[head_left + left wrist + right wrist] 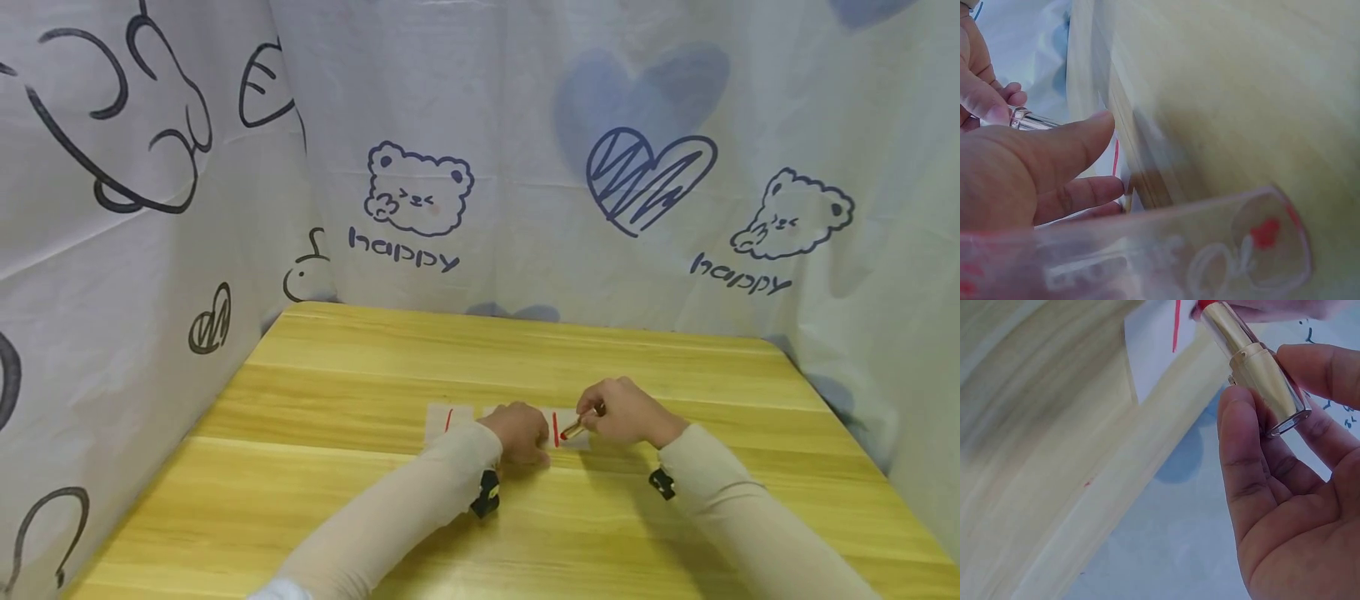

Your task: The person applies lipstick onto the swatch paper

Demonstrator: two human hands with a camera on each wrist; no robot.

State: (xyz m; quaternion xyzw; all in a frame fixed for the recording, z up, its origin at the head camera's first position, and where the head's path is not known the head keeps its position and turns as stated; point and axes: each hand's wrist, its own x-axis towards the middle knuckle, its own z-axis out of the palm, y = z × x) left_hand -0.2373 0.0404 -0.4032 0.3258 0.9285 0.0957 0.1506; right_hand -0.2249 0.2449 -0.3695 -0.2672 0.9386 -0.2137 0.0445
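My right hand [626, 410] pinches a gold lipstick [1266, 384] between thumb and fingers, its red tip pointing down and to the left in the head view. That tip is beside a thick red line [556, 429] on a small white paper [1147, 353]. With fingers extended, my left hand [520, 432] rests at the left edge of this paper; the left wrist view shows its thumb lifted apart from the other fingers. Another white paper [437, 423] with a thinner red line lies to the left. Part of a pale sheet [489, 410] shows behind the left hand, mostly hidden.
All the papers lie on a wooden table [337, 492]. White curtains [517, 100] with printed drawings stand behind and beside it. A small red mark [1088, 483] is on the table. Translucent pink plastic [1147, 256] with red marks crosses the bottom of the left wrist view.
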